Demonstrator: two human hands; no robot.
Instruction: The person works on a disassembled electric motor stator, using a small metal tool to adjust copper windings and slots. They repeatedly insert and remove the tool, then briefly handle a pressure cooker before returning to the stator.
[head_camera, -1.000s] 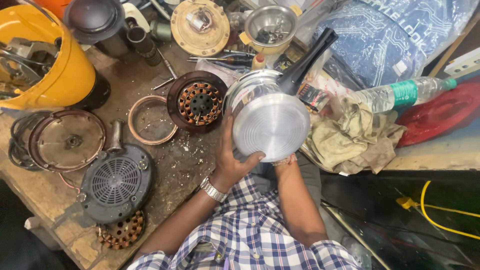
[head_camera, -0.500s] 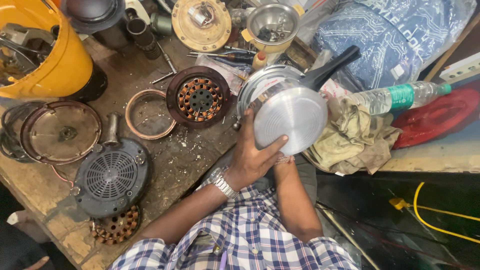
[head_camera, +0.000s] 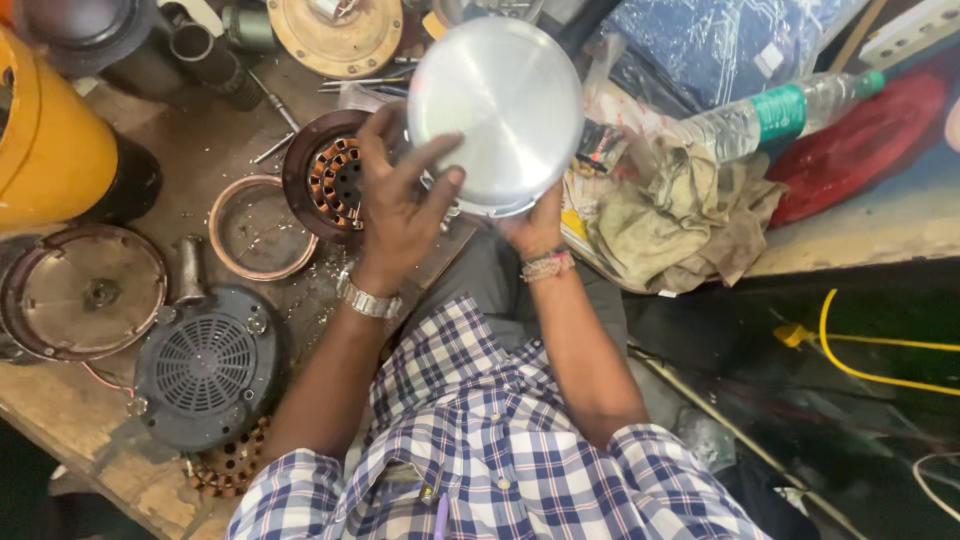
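Head view: steel pot (head_camera: 497, 110) upper centre of frame, base tilted toward camera. Left hand (head_camera: 398, 205) spread on lower-left rim, right hand (head_camera: 535, 228) gripping beneath, probably nearer. Handle apparently points up-right, mostly hidden.

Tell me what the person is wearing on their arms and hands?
The left hand is bare, with a silver metal wristwatch on its wrist. The right hand is bare too, with a band of pale threads or beads round its wrist. Both forearms are uncovered. Short sleeves of a blue, white and dark checked shirt start near the elbows. No gloves or rings show.
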